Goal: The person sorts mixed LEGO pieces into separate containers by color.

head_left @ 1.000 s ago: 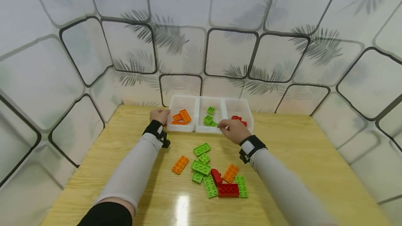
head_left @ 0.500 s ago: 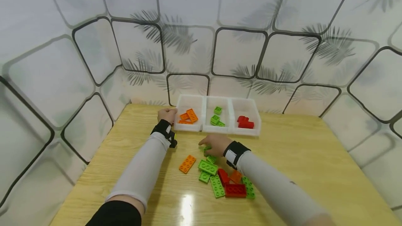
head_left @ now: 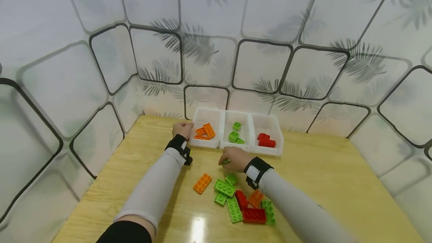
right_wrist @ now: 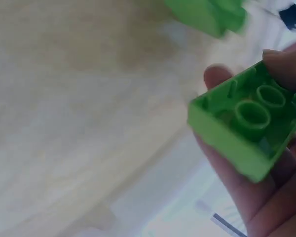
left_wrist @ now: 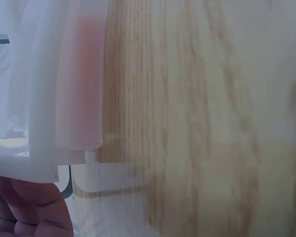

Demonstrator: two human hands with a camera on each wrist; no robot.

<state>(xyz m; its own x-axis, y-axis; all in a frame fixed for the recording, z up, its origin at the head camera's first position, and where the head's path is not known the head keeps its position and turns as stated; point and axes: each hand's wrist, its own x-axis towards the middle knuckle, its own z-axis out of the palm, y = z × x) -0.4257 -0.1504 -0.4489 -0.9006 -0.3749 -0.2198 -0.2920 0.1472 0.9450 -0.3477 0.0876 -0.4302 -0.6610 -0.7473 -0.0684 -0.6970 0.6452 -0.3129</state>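
The table [head_left: 320,164] is grained wood, glossy enough to throw back a bright patch of light. The tray [head_left: 222,128] looks like smooth, translucent plastic; the held brick [right_wrist: 227,136] and loose bricks [head_left: 254,216], smooth plastic. The sleeves [head_left: 153,186] look like matt cloth.

This looks booth-like: leaf-patterned walls [head_left: 216,48] surround a wooden table [head_left: 337,179].

Your brick [right_wrist: 247,123] is showing green | your sleeves [head_left: 153,188] are showing pale grey | tray [head_left: 264,123] is showing translucent white | table [head_left: 337,175] is showing yellow wood grain | backdrop [head_left: 263,66] is displaying dark-outlined cells, grey fronds
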